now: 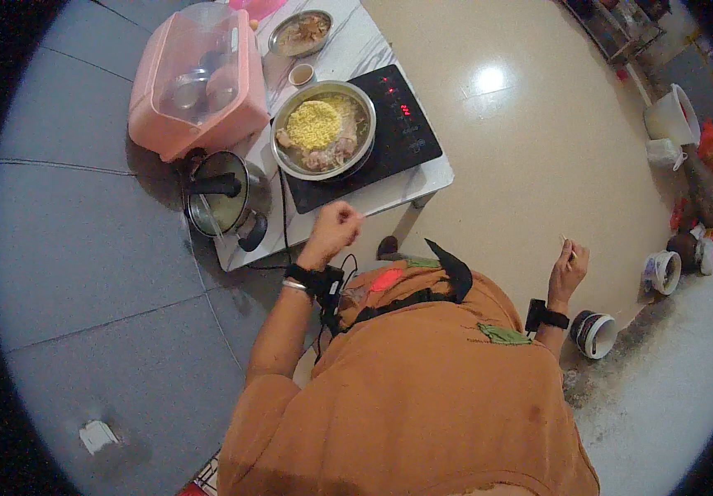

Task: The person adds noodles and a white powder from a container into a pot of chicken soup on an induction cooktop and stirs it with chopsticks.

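Observation:
A round metal pan (325,130) with a yellow block of instant noodles (313,124) and pieces of meat in liquid stands on a black induction cooktop (403,133), whose red digits are lit. Just in front of the cooktop's near edge, my left hand (334,229) hovers with curled fingers; whether it holds anything small cannot be told. My right hand (569,266) is held out to the right over the floor, pinching a thin pale stick (572,253). A lidded pot (223,198) with a black handle sits left of the pan.
On the marble-patterned table (431,185) are a small cup (301,75), an oval metal dish of food (301,33) and a pink dish box (201,80) with a clear lid. A black cable runs over the near edge. Buckets (662,273) and bags line the right wall.

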A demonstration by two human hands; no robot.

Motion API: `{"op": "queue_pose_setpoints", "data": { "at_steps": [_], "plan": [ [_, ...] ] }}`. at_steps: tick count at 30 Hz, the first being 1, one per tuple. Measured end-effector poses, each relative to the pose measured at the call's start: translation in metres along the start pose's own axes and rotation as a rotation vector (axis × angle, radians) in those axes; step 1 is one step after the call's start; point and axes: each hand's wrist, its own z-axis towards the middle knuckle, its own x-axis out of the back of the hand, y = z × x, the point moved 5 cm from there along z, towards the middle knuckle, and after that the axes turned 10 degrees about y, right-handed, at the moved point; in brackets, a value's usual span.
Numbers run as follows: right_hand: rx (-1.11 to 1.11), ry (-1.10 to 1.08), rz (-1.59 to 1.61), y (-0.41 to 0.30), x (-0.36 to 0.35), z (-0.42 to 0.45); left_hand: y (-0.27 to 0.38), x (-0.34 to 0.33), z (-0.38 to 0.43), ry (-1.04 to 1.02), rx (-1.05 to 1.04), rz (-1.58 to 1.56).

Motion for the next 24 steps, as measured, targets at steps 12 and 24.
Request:
{"op": "queue_pose_setpoints", "data": {
  "at_steps": [12,24],
  "plan": [
    [0.286,-0.147,-0.115,-0.094,-0.052,-0.013,-0.028,0.062,0.063,0.285,0.209,-0.779],
    [0.312,-0.202,-0.127,-0.140,-0.068,-0.029,-0.041,0.071,0.076,0.244,0.203,-0.745]
  ]
}}
